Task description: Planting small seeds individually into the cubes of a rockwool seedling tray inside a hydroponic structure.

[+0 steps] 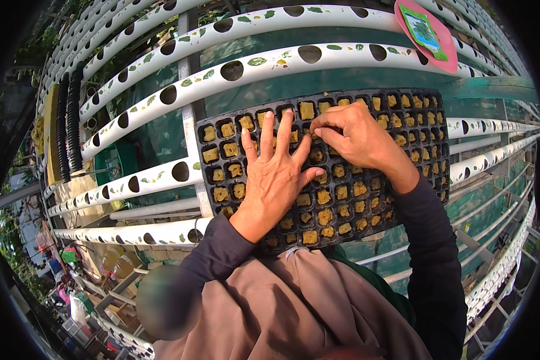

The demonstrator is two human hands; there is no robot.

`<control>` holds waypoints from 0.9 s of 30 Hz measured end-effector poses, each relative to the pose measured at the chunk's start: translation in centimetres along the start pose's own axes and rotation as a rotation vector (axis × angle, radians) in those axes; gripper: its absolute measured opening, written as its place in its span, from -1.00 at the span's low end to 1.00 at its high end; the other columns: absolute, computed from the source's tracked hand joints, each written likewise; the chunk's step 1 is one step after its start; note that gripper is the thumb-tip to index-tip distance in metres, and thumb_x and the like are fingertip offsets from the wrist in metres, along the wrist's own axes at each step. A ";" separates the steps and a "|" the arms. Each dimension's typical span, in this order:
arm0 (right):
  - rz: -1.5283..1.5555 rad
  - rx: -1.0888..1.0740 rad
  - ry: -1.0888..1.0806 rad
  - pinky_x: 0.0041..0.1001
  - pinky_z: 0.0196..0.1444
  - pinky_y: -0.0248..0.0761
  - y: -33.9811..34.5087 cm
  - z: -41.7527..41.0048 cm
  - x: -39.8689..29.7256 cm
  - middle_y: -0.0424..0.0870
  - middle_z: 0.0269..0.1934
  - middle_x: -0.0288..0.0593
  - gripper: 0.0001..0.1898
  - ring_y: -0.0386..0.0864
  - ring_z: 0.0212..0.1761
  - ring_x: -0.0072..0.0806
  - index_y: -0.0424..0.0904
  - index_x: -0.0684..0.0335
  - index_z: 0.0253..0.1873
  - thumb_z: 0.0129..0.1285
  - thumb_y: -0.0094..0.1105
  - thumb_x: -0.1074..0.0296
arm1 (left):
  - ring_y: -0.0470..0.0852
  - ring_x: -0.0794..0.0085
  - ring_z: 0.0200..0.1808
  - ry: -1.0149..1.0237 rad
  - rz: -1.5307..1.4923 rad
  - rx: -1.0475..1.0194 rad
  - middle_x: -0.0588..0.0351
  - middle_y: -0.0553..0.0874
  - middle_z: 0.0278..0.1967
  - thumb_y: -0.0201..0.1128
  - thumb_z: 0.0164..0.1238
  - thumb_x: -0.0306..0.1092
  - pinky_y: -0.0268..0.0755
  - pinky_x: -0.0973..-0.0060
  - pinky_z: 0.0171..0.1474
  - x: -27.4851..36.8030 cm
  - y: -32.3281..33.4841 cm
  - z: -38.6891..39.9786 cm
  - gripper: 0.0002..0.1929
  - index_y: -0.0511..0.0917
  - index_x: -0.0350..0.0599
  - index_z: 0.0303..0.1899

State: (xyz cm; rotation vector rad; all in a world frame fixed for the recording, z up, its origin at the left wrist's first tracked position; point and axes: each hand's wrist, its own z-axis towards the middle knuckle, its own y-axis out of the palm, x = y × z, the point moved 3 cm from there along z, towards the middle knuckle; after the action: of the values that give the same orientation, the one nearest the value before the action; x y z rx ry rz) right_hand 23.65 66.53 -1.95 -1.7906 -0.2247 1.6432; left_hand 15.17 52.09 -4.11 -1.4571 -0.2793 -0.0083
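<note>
A black plastic seedling tray [236, 114] lies before me, with yellow-brown spongy growing-medium cubes [307, 110] in many of its cells. My left hand [276, 164] rests palm down across the tray's left half, fingers spread and holding nothing. Its index fingertip reaches a cell near the upper middle. Over that same cell, my right hand [360, 135] has thumb and index finger drawn together in a pinch at a cube. Whether anything small sits between those fingertips is hidden. Both hands cover several cells.
White hydroponic pipes [270, 63] with round holes and painted leaves run behind and beside the tray. A pink plate [447, 56] bearing a green seed packet [423, 31] rests on them at upper right. Black corrugated tubes [75, 119] stand at left. Yellowish bottles [125, 264] sit lower left.
</note>
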 end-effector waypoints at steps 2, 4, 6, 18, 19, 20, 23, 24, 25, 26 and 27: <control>-0.004 0.037 -0.026 -0.24 -0.26 0.53 0.1 0.0 0.0 0.68 -0.38 0.18 -0.83 0.67 -0.36 0.02 0.67 0.49 -0.26 0.13 0.13 0.51 | 0.04 -0.10 0.48 0.000 -0.004 -0.004 -0.10 0.22 0.42 0.29 0.18 0.19 -0.04 -0.31 0.32 0.0 0.1 0.0 -0.40 0.55 0.09 0.18; -0.032 0.008 -0.026 -0.24 -0.26 0.54 0.0 -0.2 0.0 0.68 -0.38 0.18 -0.82 0.67 -0.35 0.02 0.67 0.49 -0.26 0.13 0.13 0.51 | 0.04 -0.10 0.48 -0.002 -0.005 -0.006 -0.10 0.22 0.42 0.29 0.18 0.19 -0.05 -0.31 0.33 0.0 0.1 0.0 -0.40 0.55 0.09 0.19; -0.061 -0.019 -0.025 -0.24 -0.25 0.54 0.0 -0.2 0.1 0.68 -0.38 0.17 -0.82 0.67 -0.35 0.02 0.67 0.49 -0.26 0.13 0.12 0.51 | 0.04 -0.10 0.48 -0.001 -0.007 -0.008 -0.10 0.22 0.42 0.29 0.18 0.19 -0.06 -0.31 0.33 0.0 0.0 0.0 -0.40 0.55 0.09 0.19; -0.091 -0.008 -0.034 -0.30 -0.22 0.51 0.1 -0.5 0.5 0.70 -0.34 0.09 -0.82 0.67 -0.32 -0.06 0.66 0.48 -0.21 0.17 0.16 0.49 | 0.04 -0.10 0.47 -0.022 -0.006 -0.037 -0.05 0.15 0.45 0.35 0.15 0.12 -0.13 -0.27 0.37 0.0 0.1 -0.1 -0.41 0.54 0.21 0.22; -0.085 0.013 -0.046 -0.30 -0.23 0.51 0.1 -0.4 0.5 0.70 -0.34 0.09 -0.82 0.67 -0.32 -0.07 0.66 0.48 -0.21 0.18 0.16 0.49 | 0.04 -0.10 0.47 -0.022 -0.003 -0.038 -0.05 0.15 0.45 0.35 0.15 0.12 -0.13 -0.27 0.37 -0.1 0.1 -0.1 -0.41 0.53 0.21 0.22; -0.079 0.034 -0.058 -0.30 -0.23 0.51 0.1 -0.3 0.4 0.69 -0.34 0.09 -0.82 0.67 -0.31 -0.07 0.65 0.49 -0.21 0.18 0.17 0.49 | 0.04 -0.11 0.47 -0.022 -0.001 -0.038 -0.05 0.15 0.45 0.35 0.14 0.12 -0.13 -0.27 0.37 0.0 0.2 -0.1 -0.41 0.53 0.21 0.22; -0.020 0.038 -0.032 -0.24 -0.23 0.53 0.2 -0.5 0.2 0.68 -0.36 0.16 -0.82 0.66 -0.32 0.02 0.66 0.49 -0.24 0.15 0.12 0.50 | 0.04 -0.11 0.47 -0.019 -0.004 -0.044 -0.06 0.15 0.45 0.36 0.14 0.11 -0.12 -0.27 0.37 0.0 0.1 -0.1 -0.41 0.54 0.21 0.21; -0.021 0.039 -0.033 -0.24 -0.23 0.53 0.0 -0.5 0.2 0.68 -0.36 0.16 -0.82 0.66 -0.32 0.02 0.66 0.49 -0.24 0.15 0.12 0.50 | 0.04 -0.11 0.47 -0.018 -0.003 -0.044 -0.06 0.15 0.45 0.36 0.14 0.11 -0.12 -0.27 0.37 0.0 0.1 -0.1 -0.41 0.54 0.21 0.21; -0.040 0.058 -0.045 -0.25 -0.26 0.52 -0.3 -0.6 0.2 0.68 -0.37 0.14 -0.82 0.66 -0.34 -0.01 0.66 0.49 -0.24 0.15 0.13 0.50 | 0.04 -0.11 0.46 -0.019 -0.006 -0.041 -0.07 0.15 0.44 0.37 0.14 0.10 -0.11 -0.27 0.36 -0.1 0.1 -0.1 -0.42 0.54 0.20 0.21; -0.059 0.076 -0.058 -0.27 -0.28 0.51 -0.6 -0.7 0.2 0.68 -0.37 0.13 -0.83 0.65 -0.35 -0.03 0.65 0.49 -0.24 0.16 0.14 0.49 | 0.04 -0.12 0.46 -0.020 -0.008 -0.039 -0.07 0.15 0.44 0.37 0.14 0.10 -0.10 -0.27 0.36 -0.1 0.0 -0.2 -0.42 0.55 0.18 0.21; -0.059 0.077 -0.058 -0.27 -0.28 0.51 -1.0 -0.7 0.0 0.68 -0.37 0.13 -0.83 0.65 -0.35 -0.03 0.65 0.49 -0.24 0.16 0.14 0.49 | 0.04 -0.12 0.46 -0.019 -0.007 -0.039 -0.07 0.15 0.44 0.37 0.14 0.10 -0.10 -0.27 0.36 -0.1 -0.1 -0.2 -0.42 0.55 0.18 0.21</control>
State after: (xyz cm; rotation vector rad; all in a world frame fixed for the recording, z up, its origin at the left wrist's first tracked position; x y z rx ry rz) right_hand 24.67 67.01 -1.35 -1.6648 -0.2350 1.6417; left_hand 15.09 51.89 -4.06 -1.4953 -0.3016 -0.0057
